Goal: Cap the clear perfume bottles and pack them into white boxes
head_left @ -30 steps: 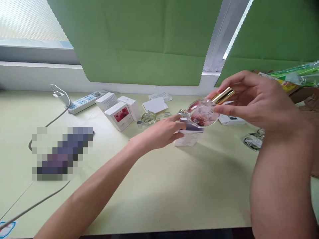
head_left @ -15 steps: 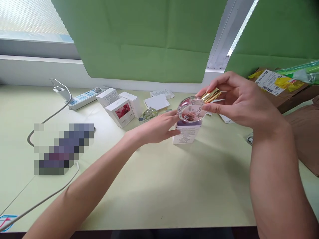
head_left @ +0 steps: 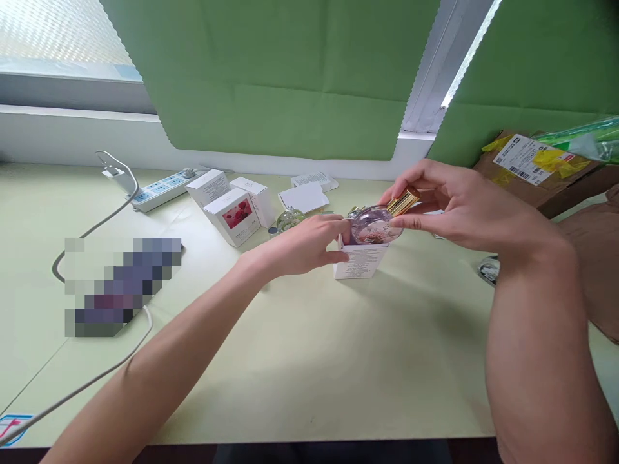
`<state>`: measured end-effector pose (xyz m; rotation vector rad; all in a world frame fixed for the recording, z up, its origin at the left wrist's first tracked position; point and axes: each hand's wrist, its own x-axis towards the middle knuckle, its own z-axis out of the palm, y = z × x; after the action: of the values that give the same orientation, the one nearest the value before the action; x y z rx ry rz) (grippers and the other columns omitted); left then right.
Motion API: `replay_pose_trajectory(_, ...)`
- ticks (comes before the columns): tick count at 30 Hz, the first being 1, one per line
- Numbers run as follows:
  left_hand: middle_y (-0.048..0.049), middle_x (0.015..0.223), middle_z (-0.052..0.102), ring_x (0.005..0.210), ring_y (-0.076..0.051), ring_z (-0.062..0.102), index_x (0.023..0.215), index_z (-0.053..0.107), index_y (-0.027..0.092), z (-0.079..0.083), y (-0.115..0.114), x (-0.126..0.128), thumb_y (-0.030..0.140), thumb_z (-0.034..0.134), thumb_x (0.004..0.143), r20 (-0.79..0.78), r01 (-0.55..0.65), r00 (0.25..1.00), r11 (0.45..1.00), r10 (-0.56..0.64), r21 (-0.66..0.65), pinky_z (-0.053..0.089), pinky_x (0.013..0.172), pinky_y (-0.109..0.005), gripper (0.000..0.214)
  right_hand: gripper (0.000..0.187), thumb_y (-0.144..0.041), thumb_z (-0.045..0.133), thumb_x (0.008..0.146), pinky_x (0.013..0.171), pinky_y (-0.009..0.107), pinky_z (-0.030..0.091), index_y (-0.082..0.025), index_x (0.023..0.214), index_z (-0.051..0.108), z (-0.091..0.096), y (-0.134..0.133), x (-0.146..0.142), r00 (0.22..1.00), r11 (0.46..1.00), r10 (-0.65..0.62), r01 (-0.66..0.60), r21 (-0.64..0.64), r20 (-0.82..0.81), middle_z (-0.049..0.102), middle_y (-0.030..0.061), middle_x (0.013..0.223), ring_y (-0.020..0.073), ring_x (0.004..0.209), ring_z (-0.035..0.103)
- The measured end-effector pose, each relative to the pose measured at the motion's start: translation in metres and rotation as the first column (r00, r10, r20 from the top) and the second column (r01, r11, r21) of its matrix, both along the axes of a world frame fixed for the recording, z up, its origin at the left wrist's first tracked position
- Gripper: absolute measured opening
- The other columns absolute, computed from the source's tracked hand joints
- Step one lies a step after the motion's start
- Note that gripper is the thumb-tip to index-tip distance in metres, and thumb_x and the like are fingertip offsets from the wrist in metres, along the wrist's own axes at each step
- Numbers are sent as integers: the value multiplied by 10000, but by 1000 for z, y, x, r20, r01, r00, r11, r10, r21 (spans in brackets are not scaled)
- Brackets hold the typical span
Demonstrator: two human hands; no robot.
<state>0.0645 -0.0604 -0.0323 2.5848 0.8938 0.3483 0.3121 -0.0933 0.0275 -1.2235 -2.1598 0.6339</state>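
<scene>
My right hand [head_left: 449,203] grips a clear round perfume bottle [head_left: 374,227] by its gold cap [head_left: 403,202] and neck. The bottle is tilted, its lower part at the open top of a small white box [head_left: 360,263] with fine print on its front. My left hand [head_left: 316,243] holds that box by its left side, thumb on the front face and fingers at the top edge. The far side of the box is hidden behind the bottle and fingers.
Several white boxes [head_left: 235,219] and a greenish perfume bottle [head_left: 290,220] stand left of my hands. A power strip [head_left: 162,191] lies behind with a cable [head_left: 89,229]. At the right are a cardboard carton [head_left: 536,171] and brown paper [head_left: 597,258].
My right hand has lowered the perfume bottle slightly, bringing its base down to the opening of the box. The left hand has stayed at the box.
</scene>
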Motion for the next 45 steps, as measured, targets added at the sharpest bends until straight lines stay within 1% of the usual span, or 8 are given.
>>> replay_pose_trajectory(4,-30,1005,659,798,-174,574,1015,623,216,4,-1,0,331,608,909,2,-31,1000,999,31,-7,373,640,-275,157,206,-382,711,840,834,405,551,-307,1020,646,1,-2,-4,999,998,-11,8,65,51,709,18,1087,262,1010,676)
replay_pose_trajectory(9,-31,967,666,782,-178,591,1114,596,245,7,-6,0,448,533,953,-10,-86,996,994,85,-62,368,638,-277,267,207,-408,721,826,838,431,526,-312,995,649,4,-5,-8,992,995,-15,2,100,126,720,17,1069,289,1011,663)
replay_pose_trajectory(12,-47,957,668,793,-192,594,1102,560,222,5,-8,-1,487,507,959,-19,-132,991,989,131,-60,370,642,-285,306,192,-388,711,835,820,418,516,-308,997,648,5,-6,-10,986,993,-26,7,115,165,725,15,1058,284,994,670)
replay_pose_trajectory(18,-57,1064,682,878,-203,637,1388,333,282,1,-7,-2,426,505,974,79,-50,995,996,55,-72,427,701,-291,471,169,-389,692,852,781,388,505,-316,998,649,7,-9,-16,981,996,-23,4,94,194,727,11,1041,272,980,670)
replay_pose_trajectory(25,-56,984,683,808,-197,640,1323,432,253,3,-5,-2,429,476,979,54,-27,998,999,29,-38,440,673,-292,389,173,-318,671,859,753,375,479,-300,1027,636,6,-8,-23,971,994,-42,17,107,234,730,13,1007,277,942,676)
replay_pose_trajectory(33,-36,986,687,732,-157,628,1337,420,285,10,-8,0,506,394,1007,83,-46,995,991,57,-128,429,621,-268,399,168,-271,672,837,677,342,459,-284,1002,639,2,-4,-29,961,999,-27,16,41,274,717,10,958,239,869,659)
replay_pose_trajectory(37,-16,924,687,684,-151,607,1318,423,287,10,-8,0,495,394,1011,81,-49,995,991,60,-126,420,601,-269,372,122,-278,682,824,677,345,467,-276,941,649,0,-4,-33,968,996,-51,30,86,245,710,14,949,238,873,657)
replay_pose_trajectory(45,-28,984,672,689,-148,613,1266,441,288,6,-4,0,508,420,1001,107,-48,992,993,60,-108,413,601,-270,345,125,-230,671,814,603,330,453,-286,926,669,-3,-4,-38,980,995,-58,40,96,190,702,17,909,225,803,652)
